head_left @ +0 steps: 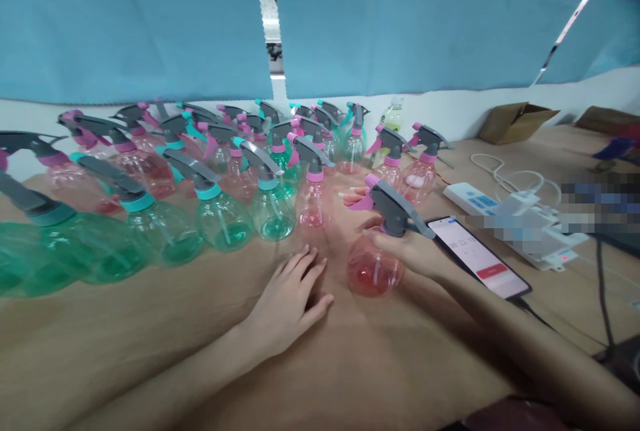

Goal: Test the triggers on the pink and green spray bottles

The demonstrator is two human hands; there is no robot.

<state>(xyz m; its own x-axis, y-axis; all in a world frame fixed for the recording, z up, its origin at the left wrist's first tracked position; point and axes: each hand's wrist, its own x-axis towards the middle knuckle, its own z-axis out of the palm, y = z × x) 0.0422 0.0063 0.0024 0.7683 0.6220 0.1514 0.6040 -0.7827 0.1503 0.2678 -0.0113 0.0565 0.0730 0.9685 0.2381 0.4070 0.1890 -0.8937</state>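
A pink spray bottle (375, 271) with a grey and pink trigger head is gripped at its neck by my right hand (395, 249), near the phone. Its trigger head points to the left. My left hand (287, 297) lies flat on the brown table (240, 384) with its fingers spread and nothing in it. Just beyond its fingertips stands another pink spray bottle (313, 207). To the left, green spray bottles (225, 227) with teal collars form a front row. Several pink and green bottles stand close together behind them.
A phone (480, 257) showing a timer lies right of my right hand, beside a white power strip (510, 224) with cables. Farther back are an open cardboard box (515, 124) and a drink bottle (393, 116). Blue cloth (150, 24) hangs behind the table.
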